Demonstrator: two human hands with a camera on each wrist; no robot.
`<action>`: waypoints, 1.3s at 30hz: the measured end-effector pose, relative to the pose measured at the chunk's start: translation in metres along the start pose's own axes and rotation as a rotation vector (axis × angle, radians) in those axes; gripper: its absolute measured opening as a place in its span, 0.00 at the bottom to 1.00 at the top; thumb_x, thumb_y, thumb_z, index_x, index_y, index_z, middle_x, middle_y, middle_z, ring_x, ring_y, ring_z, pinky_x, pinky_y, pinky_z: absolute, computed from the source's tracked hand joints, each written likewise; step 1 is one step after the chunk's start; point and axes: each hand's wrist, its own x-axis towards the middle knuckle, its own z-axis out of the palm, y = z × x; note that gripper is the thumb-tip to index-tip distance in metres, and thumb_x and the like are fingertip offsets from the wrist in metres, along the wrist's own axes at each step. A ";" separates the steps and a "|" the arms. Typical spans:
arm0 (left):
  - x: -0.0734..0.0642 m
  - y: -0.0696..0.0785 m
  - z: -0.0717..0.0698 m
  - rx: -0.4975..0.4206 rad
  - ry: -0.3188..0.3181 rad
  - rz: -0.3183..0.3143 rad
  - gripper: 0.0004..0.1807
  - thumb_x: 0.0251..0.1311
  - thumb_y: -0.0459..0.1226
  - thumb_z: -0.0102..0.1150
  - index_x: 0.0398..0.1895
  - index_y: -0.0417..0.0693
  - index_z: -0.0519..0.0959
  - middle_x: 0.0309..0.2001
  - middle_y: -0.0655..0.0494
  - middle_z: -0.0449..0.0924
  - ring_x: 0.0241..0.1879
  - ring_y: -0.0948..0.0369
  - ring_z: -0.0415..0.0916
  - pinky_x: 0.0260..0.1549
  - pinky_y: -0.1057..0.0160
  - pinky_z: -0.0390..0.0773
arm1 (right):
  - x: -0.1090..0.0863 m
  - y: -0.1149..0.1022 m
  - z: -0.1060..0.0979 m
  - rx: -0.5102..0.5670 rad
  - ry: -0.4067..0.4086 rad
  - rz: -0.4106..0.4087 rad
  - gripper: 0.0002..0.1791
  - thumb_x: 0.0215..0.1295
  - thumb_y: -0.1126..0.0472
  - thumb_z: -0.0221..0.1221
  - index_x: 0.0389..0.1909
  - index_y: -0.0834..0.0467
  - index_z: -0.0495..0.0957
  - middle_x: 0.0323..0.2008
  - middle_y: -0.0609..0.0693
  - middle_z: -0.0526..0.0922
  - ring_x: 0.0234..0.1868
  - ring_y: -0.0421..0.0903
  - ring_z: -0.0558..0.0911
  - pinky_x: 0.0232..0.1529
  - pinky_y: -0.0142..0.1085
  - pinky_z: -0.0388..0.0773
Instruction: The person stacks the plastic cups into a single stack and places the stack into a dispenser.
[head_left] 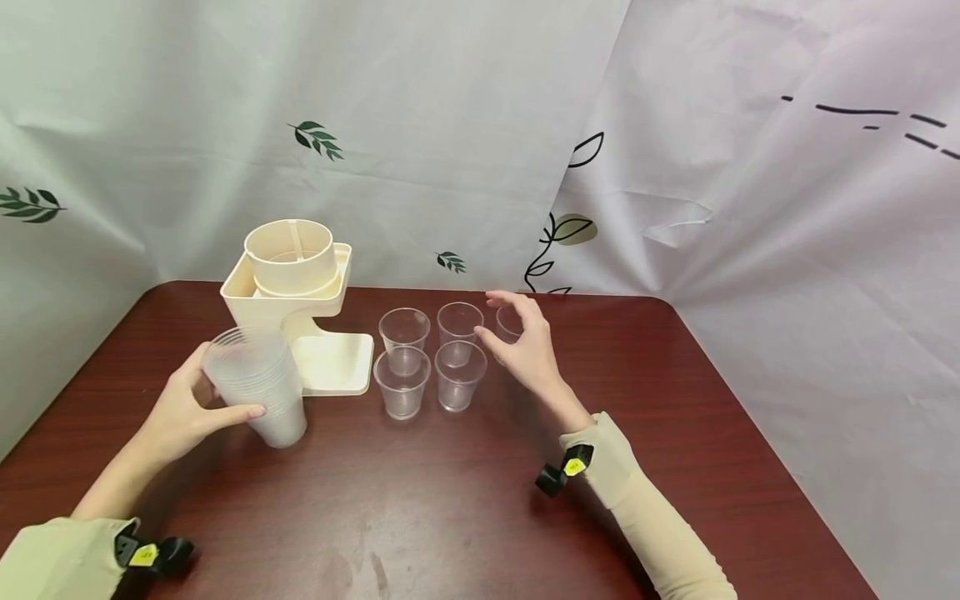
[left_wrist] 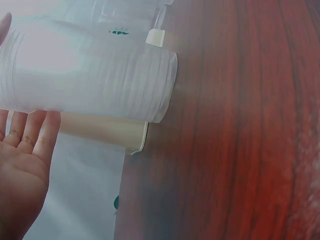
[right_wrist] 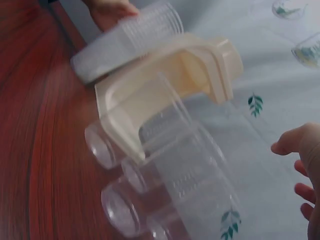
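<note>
A stack of clear plastic cups point(head_left: 262, 383) is in my left hand point(head_left: 180, 412), which grips it from the left side with the thumb across the front. The stack tilts slightly; in the left wrist view its ribbed rims point(left_wrist: 12, 70) lie near the fingers. Several single clear cups point(head_left: 402, 383) stand upright in two rows on the table. My right hand point(head_left: 528, 346) is over the right end of the back row, fingers apart and holding nothing. Behind it a cup point(head_left: 508, 323) is partly hidden. The right wrist view shows thumb and fingers point(right_wrist: 305, 192) clear of the cups.
A cream-coloured stand point(head_left: 288, 300) with a round cylinder on top and a flat base tray point(head_left: 337, 367) stands behind the stack, left of the single cups. All stand on a dark red-brown wooden table point(head_left: 420, 500). A pale leaf-patterned curtain point(head_left: 420, 167) hangs behind.
</note>
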 end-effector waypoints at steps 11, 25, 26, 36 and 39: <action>0.000 -0.001 0.000 -0.051 -0.010 0.004 0.48 0.34 0.12 0.65 0.65 0.42 0.63 0.52 0.68 0.73 0.49 0.74 0.73 0.41 0.81 0.73 | -0.005 0.032 -0.017 -0.077 0.069 0.056 0.34 0.45 0.62 0.73 0.56 0.63 0.74 0.52 0.58 0.80 0.55 0.53 0.72 0.59 0.47 0.66; 0.000 -0.001 0.000 -0.069 -0.011 0.007 0.47 0.34 0.12 0.65 0.64 0.43 0.64 0.52 0.68 0.74 0.48 0.75 0.73 0.39 0.80 0.75 | -0.010 0.059 -0.026 0.114 0.020 0.314 0.43 0.44 0.66 0.74 0.63 0.63 0.65 0.60 0.65 0.71 0.62 0.58 0.71 0.65 0.50 0.66; 0.000 -0.001 0.000 -0.059 -0.011 0.006 0.48 0.34 0.12 0.65 0.64 0.44 0.64 0.52 0.69 0.74 0.48 0.75 0.73 0.39 0.80 0.74 | -0.010 0.061 -0.026 0.132 0.013 0.333 0.44 0.44 0.66 0.74 0.64 0.63 0.65 0.61 0.65 0.70 0.62 0.59 0.70 0.66 0.50 0.66; -0.001 -0.001 0.000 -0.049 -0.013 0.005 0.47 0.34 0.12 0.65 0.64 0.45 0.64 0.51 0.69 0.74 0.48 0.75 0.73 0.39 0.80 0.75 | -0.012 0.061 -0.023 0.187 -0.063 0.454 0.47 0.46 0.71 0.71 0.67 0.67 0.57 0.63 0.68 0.66 0.65 0.65 0.67 0.65 0.55 0.66; -0.001 -0.001 -0.001 -0.055 -0.013 0.006 0.47 0.34 0.12 0.65 0.63 0.44 0.64 0.51 0.68 0.74 0.48 0.75 0.73 0.39 0.80 0.75 | -0.013 0.068 -0.020 0.172 -0.088 0.491 0.47 0.47 0.70 0.70 0.68 0.65 0.56 0.64 0.68 0.66 0.64 0.64 0.68 0.66 0.55 0.65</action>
